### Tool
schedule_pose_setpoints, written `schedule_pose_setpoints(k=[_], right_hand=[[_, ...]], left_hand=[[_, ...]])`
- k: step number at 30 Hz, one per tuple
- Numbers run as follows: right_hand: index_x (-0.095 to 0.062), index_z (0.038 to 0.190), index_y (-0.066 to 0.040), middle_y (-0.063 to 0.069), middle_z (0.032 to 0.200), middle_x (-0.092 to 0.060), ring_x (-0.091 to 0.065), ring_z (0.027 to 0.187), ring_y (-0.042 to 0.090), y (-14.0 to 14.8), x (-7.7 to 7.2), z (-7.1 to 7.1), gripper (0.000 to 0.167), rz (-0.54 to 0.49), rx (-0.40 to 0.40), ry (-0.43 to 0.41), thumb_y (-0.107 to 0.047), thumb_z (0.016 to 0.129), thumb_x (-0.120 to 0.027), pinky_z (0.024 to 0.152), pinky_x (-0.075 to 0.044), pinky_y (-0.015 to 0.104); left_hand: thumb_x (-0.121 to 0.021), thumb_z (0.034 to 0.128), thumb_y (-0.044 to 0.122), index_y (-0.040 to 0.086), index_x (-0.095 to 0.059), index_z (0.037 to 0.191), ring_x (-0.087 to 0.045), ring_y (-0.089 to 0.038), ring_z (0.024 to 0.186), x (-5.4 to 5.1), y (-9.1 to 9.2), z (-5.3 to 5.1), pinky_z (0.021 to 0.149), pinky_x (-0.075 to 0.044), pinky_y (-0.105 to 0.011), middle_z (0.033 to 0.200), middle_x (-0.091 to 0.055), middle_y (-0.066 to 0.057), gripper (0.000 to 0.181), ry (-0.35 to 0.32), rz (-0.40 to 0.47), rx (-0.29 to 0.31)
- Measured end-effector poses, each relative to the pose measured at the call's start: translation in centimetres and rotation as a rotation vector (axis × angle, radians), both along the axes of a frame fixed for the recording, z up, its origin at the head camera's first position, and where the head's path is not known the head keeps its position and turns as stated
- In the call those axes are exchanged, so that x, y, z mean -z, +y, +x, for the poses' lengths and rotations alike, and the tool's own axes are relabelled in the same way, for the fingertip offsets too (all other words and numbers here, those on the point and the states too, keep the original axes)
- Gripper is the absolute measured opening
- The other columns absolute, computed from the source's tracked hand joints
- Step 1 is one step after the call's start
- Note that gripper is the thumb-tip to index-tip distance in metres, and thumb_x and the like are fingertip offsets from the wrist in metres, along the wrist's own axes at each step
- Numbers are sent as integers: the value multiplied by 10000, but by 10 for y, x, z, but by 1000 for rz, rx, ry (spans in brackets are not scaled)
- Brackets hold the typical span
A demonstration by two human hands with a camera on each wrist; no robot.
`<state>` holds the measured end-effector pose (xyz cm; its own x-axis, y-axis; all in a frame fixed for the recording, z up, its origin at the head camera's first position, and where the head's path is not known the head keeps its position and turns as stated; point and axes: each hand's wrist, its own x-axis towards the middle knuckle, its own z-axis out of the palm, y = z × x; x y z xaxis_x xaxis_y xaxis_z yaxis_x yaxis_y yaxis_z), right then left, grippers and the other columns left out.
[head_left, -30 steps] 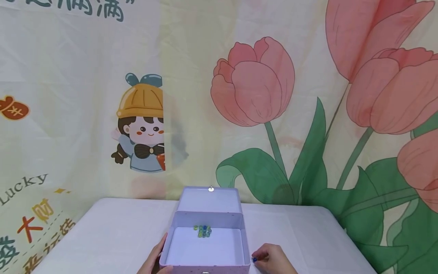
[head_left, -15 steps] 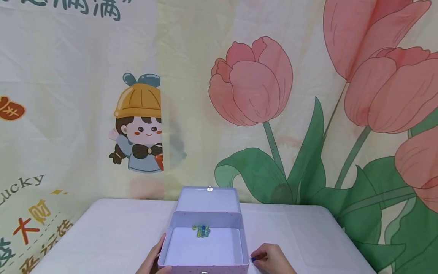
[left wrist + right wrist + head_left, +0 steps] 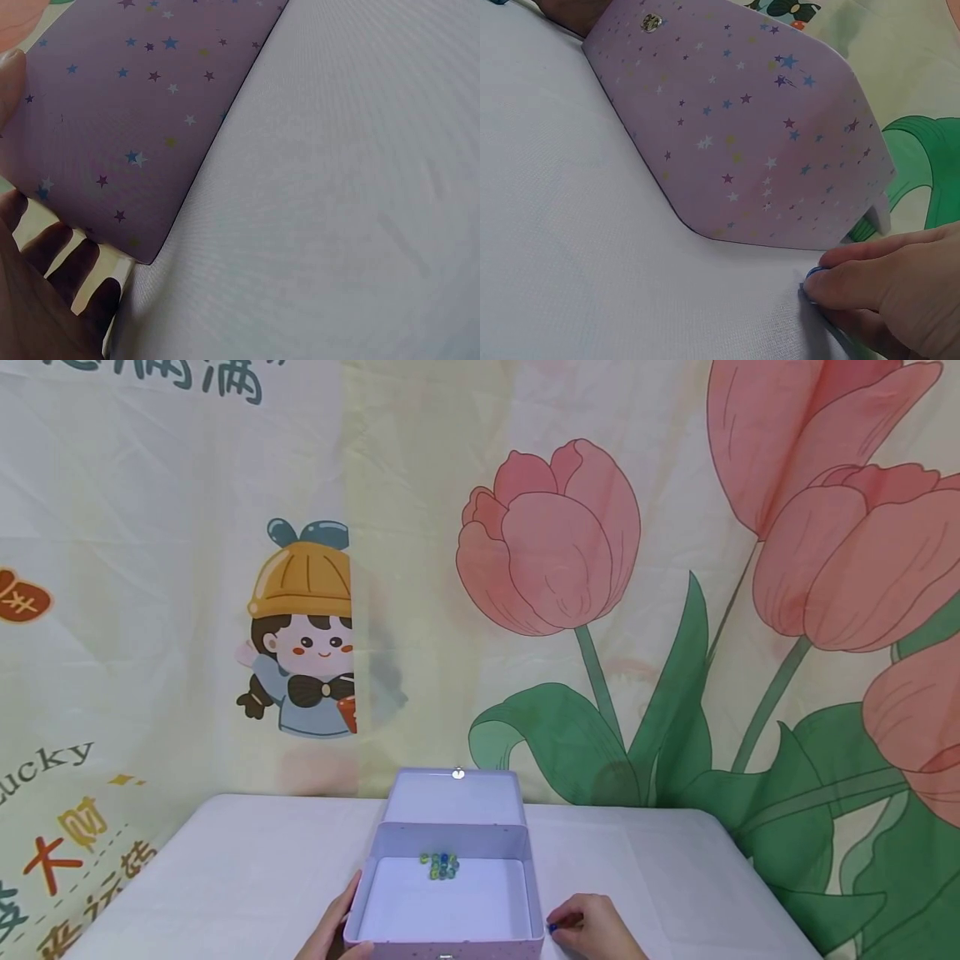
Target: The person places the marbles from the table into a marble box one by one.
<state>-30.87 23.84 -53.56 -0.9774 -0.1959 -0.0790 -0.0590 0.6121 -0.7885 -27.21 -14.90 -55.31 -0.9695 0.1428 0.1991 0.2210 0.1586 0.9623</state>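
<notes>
A lilac tin box (image 3: 442, 950) printed with small stars stands on the table with its lid (image 3: 453, 797) tipped back. Inside, near the back wall, lies a cluster of green and blue glass marbles (image 3: 444, 866). My left hand (image 3: 330, 927) grips the box at its near left corner, thumb on the front and fingers along the side; the left wrist view shows the star-printed wall (image 3: 142, 112) between them. Just right of the box, low over the table, my right hand (image 3: 596, 928) pinches a blue marble (image 3: 815, 276) between thumb and fingertips. The fingers partly hide that marble.
A white cloth (image 3: 637, 860) covers the table, reaching out on both sides of the box. Behind the table's far edge hangs a backdrop (image 3: 420, 610) printed with tulips and a cartoon figure. A metal clasp (image 3: 652, 23) sits on the box front.
The whole head view shifts slightly left. Both hands keep their places at the box, and the blue marble stays in the right hand's pinch.
</notes>
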Motion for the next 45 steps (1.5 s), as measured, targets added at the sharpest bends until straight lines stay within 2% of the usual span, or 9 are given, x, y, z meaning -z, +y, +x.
schedule_pose_setpoints(k=[8, 14, 22, 26, 33, 36, 40, 43, 45], right_hand=[[-742, 917, -87, 6, 852, -695, -605, 769, 142, 1, -3, 0, 126, -36, -1, 32, -95, 792, -740, 734, -554, 322], [-744, 931, -121, 3, 912, -712, -626, 818, 131, 1, -5, -1, 139, -35, 5, 127, -125, 792, -750, 742, -547, 309], [-736, 947, -110, 10, 925, -725, -651, 833, 134, -1, -15, 2, 171, -114, 44, 138, -184, 795, -759, 761, -552, 306], [-735, 953, -75, 24, 912, -730, -663, 806, 118, -1, -18, 2, 197, -141, 34, 192, -186, 792, -763, 719, -547, 236], [-722, 996, -24, 59, 936, -732, -678, 799, 88, 0, -35, 3, 306, -209, 32, 225, -252, 795, -763, 712, -537, 194], [-719, 1014, -39, 59, 955, -727, -676, 818, 113, -6, -47, 1, 326, -221, 26, 200, -282, 800, -757, 727, -546, 224], [-713, 1039, -47, 54, 980, -717, -660, 840, 134, -22, -62, -10, 319, -242, -21, 134, -278, 821, -740, 763, -552, 295], [-707, 1051, -36, 55, 987, -713, -655, 858, 141, -35, -72, -21, 294, -249, -79, 102, -238, 838, -724, 789, -544, 326], [-709, 1053, -51, 47, 990, -708, -651, 874, 142, -44, -77, -30, 275, -243, -113, 85, -230, 843, -719, 809, -541, 333]], left_hand=[[-625, 866, 19, 46, -149, 1517, -519, -10, 1079, -2, -2, 0, 814, -475, -188, 1490, -239, -217, 807, 5, -12, 12], [-625, 857, -10, 22, -150, 1512, -522, -16, 1086, 0, -5, -1, 816, -483, -197, 1467, -248, -222, 809, 63, -7, 24], [-613, 858, -24, 7, -141, 1509, -523, -19, 1087, 2, -8, -2, 812, -487, -207, 1431, -249, -202, 804, 108, -12, 40], [-608, 867, -11, 16, -128, 1513, -519, -17, 1086, 0, -9, -2, 816, -478, -196, 1437, -249, -200, 805, 96, -33, 47], [-587, 891, 26, 51, -86, 1526, -496, -23, 1101, -5, -6, -4, 830, -454, -176, 1488, -195, -231, 809, -11, -14, 77], [-591, 882, 6, 28, -95, 1519, -496, -22, 1103, -1, -5, -4, 824, -464, -190, 1469, -195, -233, 807, 27, 7, 79], [-611, 859, -21, 12, -141, 1509, -512, -33, 1092, 6, -5, -4, 804, -483, -214, 1425, -278, -79, 803, 126, -21, 47], [-612, 852, -33, 11, -156, 1506, -520, -41, 1082, 10, -5, -5, 797, -485, -217, 1381, -299, 85, 798, 154, -34, 35], [-607, 849, -50, -12, -151, 1499, -518, -51, 1083, 11, -5, -5, 794, -487, -220, 1370, -292, 120, 795, 175, -38, 43]])
